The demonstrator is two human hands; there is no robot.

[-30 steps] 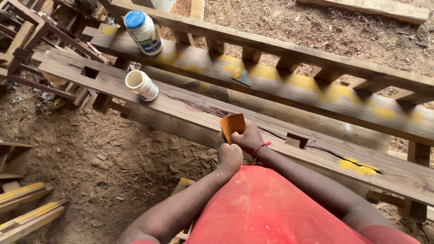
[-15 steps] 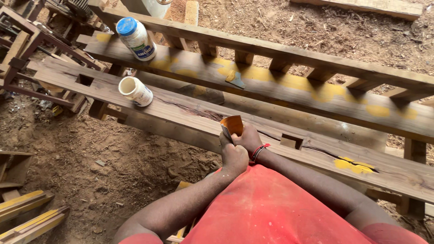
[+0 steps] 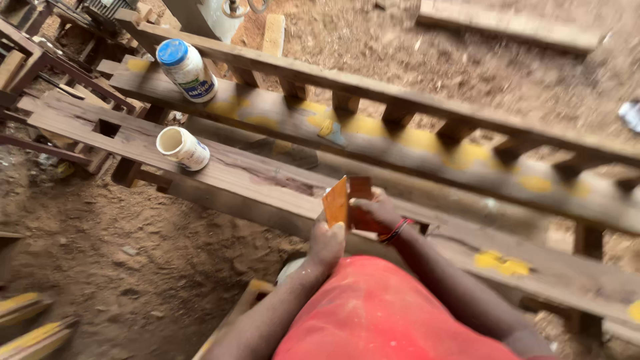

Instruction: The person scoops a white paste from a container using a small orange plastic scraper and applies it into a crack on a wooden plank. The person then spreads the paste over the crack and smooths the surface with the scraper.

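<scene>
My left hand (image 3: 327, 244) and my right hand (image 3: 377, 212) both grip a folded orange-brown sheet of sandpaper (image 3: 339, 200), held upright just above the near wooden plank (image 3: 253, 177). A red band circles my right wrist. My red shirt fills the lower middle of the view. Part of the sheet is hidden behind my right fingers.
An open white tub (image 3: 181, 148) lies on its side on the near plank to the left. A white bottle with a blue cap (image 3: 187, 70) rests on the far rail (image 3: 413, 140), which carries yellow patches. Sawdust-covered ground and stacked timber (image 3: 27, 320) lie at left.
The sandpaper has come up slightly off the plank and now stands more upright and folded between both hands. The view has shifted closer and to the left.
</scene>
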